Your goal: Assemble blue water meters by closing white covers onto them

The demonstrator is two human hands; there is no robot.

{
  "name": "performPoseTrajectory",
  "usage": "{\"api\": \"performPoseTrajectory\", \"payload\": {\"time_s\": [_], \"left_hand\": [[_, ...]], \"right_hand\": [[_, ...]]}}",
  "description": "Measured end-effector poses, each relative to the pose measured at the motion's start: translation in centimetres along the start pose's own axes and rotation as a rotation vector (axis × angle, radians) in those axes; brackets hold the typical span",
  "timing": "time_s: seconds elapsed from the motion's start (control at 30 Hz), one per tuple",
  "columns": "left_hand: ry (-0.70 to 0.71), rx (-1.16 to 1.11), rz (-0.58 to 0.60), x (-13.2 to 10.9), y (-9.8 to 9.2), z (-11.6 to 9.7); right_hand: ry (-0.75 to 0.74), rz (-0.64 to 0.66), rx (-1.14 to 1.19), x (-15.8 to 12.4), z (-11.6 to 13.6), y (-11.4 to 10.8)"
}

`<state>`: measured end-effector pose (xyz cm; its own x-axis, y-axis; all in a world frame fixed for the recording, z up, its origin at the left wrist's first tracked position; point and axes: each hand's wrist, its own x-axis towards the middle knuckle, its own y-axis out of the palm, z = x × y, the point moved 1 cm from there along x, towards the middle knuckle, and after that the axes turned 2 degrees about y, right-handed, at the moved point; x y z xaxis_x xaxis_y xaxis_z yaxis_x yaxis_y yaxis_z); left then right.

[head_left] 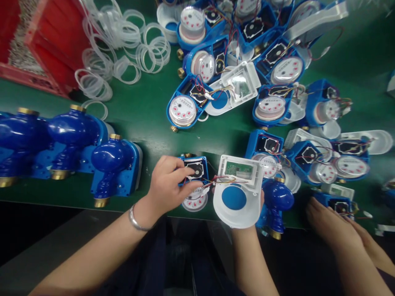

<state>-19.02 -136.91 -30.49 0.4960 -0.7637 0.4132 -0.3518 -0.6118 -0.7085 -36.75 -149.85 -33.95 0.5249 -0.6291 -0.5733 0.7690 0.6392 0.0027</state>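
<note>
Below the middle of the view, my left hand [168,181] reaches over a blue water meter [195,202]. Its thumb and forefinger are apart, above the meter's black compartment and thin wires; the other fingers are curled and partly hidden. Just to the right, my right hand [262,198] grips a white meter cover [234,216] from behind, most of its fingers hidden. The cover's inner side faces up, with a green circuit board [237,169] in its window and a round hole below. Red, yellow and dark wires [226,179] run between the cover and the meter.
Finished-looking blue meters [112,158] lie face down at left. Clear rings [123,37] are heaped beside a red bin [55,37]. Several opened meters [182,110] with wired covers crowd the green table [148,107]. Another person's hands [330,222] work at right, near a face-down meter [277,199].
</note>
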Motion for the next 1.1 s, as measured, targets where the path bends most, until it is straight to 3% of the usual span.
{"api": "performPoseTrajectory", "payload": {"time_s": [0.1, 0.17, 0.23, 0.4, 0.57, 0.73, 0.83, 0.97, 1.03, 1.1], "left_hand": [[0.089, 0.080, 0.174, -1.2, -0.7, -1.8], [0.095, 0.181, 0.279, -1.9, -0.5, -2.7], [0.066, 0.272, 0.317, -2.1, 0.0, -3.4], [0.021, 0.394, 0.224, -1.4, 1.6, -4.7], [-0.055, 0.339, 0.254, -0.9, 1.5, -5.5], [-0.321, -0.005, 0.553, 0.6, -0.1, -4.6], [-0.427, -0.320, 0.714, 2.3, -0.7, -3.3], [-0.546, -0.792, 1.041, 4.3, -0.9, -1.9], [-0.647, -0.945, 1.067, 5.1, -1.1, -1.3], [-0.707, -1.047, 0.974, 5.6, -1.1, -0.6]], "right_hand": [[0.188, 0.045, 0.431, -0.7, 1.4, 1.0], [0.223, 0.014, 0.544, -1.1, 2.1, 1.6], [0.209, -0.042, 0.549, -1.3, 2.4, 2.0], [0.154, -0.096, 0.429, -1.6, 2.6, 1.9], [0.137, -0.086, 0.319, -1.5, 2.6, 1.5], [0.133, -0.099, 0.251, -1.3, 2.3, 1.5], [0.133, -0.068, 0.261, -1.4, 2.0, 1.5], [0.107, -0.062, 0.385, -1.6, 1.6, 1.6], [0.097, -0.071, 0.417, -1.7, 1.6, 1.8], [0.092, -0.056, 0.383, -1.7, 1.8, 2.0]]}}
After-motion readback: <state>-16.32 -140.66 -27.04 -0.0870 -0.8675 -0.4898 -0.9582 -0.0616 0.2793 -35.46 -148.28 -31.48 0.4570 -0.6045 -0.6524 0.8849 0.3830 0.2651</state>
